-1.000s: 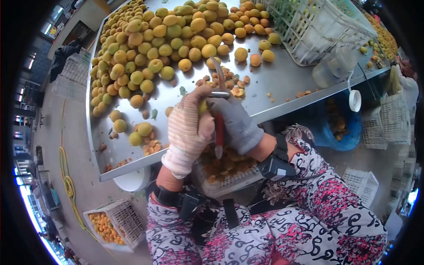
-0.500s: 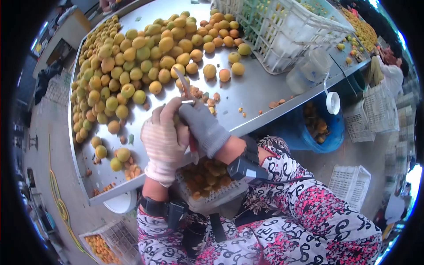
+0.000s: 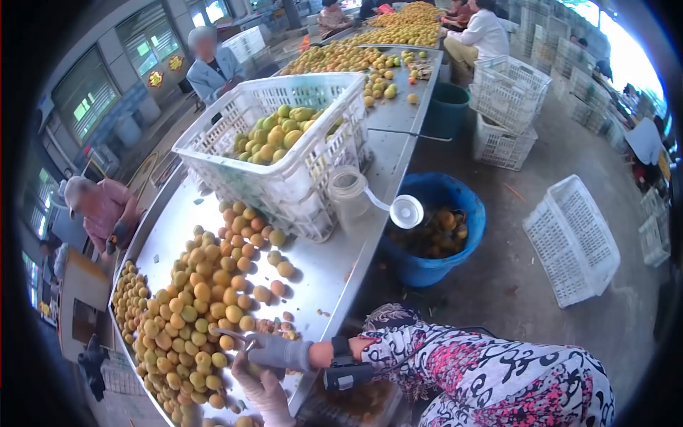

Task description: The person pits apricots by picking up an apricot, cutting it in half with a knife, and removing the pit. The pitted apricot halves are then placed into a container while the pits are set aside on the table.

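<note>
My right hand (image 3: 279, 352), in a grey knit glove, is closed on a curved knife (image 3: 226, 332). The blade points left over the apricots; the handle is hidden in the glove. Just below, my left hand (image 3: 262, 390), in a pale striped glove, is pressed close to the right one. Its fingers bend around what looks like a yellow-green apricot (image 3: 254, 368), mostly covered by the gloves. A large heap of apricots (image 3: 188, 313) lies on the metal table (image 3: 324, 292) beside both hands. Small brownish pieces (image 3: 274, 328) lie close to the right hand.
A white crate (image 3: 284, 181) of green-yellow fruit stands on the table, beside a clear jar (image 3: 348, 192) with a white lid (image 3: 406, 211). A blue bin (image 3: 445, 260) holds dark fruit scraps. White crates (image 3: 573, 242) sit on the floor. A person (image 3: 107, 213) stands across the table.
The view has swung up and to the right, so the hands now appear lower and the far table and other people show. Both hands stay together with the knife.
</note>
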The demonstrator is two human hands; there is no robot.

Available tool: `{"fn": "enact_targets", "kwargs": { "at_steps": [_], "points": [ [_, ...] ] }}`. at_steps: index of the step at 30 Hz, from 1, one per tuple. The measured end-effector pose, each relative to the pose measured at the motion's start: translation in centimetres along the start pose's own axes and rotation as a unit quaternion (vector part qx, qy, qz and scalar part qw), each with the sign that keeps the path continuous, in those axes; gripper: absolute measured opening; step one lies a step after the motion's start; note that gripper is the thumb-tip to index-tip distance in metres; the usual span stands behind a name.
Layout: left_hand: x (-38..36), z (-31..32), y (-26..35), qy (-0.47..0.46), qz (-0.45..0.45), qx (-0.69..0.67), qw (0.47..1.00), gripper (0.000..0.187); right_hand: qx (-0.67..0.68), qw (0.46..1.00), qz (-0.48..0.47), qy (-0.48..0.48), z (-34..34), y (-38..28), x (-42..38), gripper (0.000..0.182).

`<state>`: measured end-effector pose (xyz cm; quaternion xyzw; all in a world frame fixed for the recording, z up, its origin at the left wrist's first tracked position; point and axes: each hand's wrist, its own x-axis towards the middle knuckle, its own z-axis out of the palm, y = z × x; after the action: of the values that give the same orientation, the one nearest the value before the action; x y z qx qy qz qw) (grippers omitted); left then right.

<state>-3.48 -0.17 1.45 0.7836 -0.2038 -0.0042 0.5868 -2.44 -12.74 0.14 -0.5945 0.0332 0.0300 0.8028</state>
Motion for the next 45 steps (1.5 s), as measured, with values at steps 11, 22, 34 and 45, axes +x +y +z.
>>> {"fn": "enact_targets", "kwargs": {
  "at_steps": [11, 22, 34, 45],
  "points": [
    [-0.2, -1.1, -0.7, -0.020, -0.017, -0.047, 0.999, 0.064, 0.171, 0.979, 0.080, -0.080, 0.7, -0.2, -1.4, 0.051],
    [0.2, -0.1, -1.7, 0.062, -0.019, -0.035, 0.997, 0.044, 0.245, 0.968, 0.046, 0.000, 2.3, 0.1, -2.1, 0.021],
    [1.1, 2.1, -1.1, 0.073, -0.074, -0.203, 0.974, 0.037, -0.244, 0.889, -0.132, 0.365, 7.3, 3.4, -0.7, 0.019],
    [1.1, -0.7, -1.3, 0.089, -0.137, -0.305, 0.938, 0.042, 0.201, 0.978, -0.019, -0.055, 0.8, -0.4, -1.5, 0.020]
  ]
}}
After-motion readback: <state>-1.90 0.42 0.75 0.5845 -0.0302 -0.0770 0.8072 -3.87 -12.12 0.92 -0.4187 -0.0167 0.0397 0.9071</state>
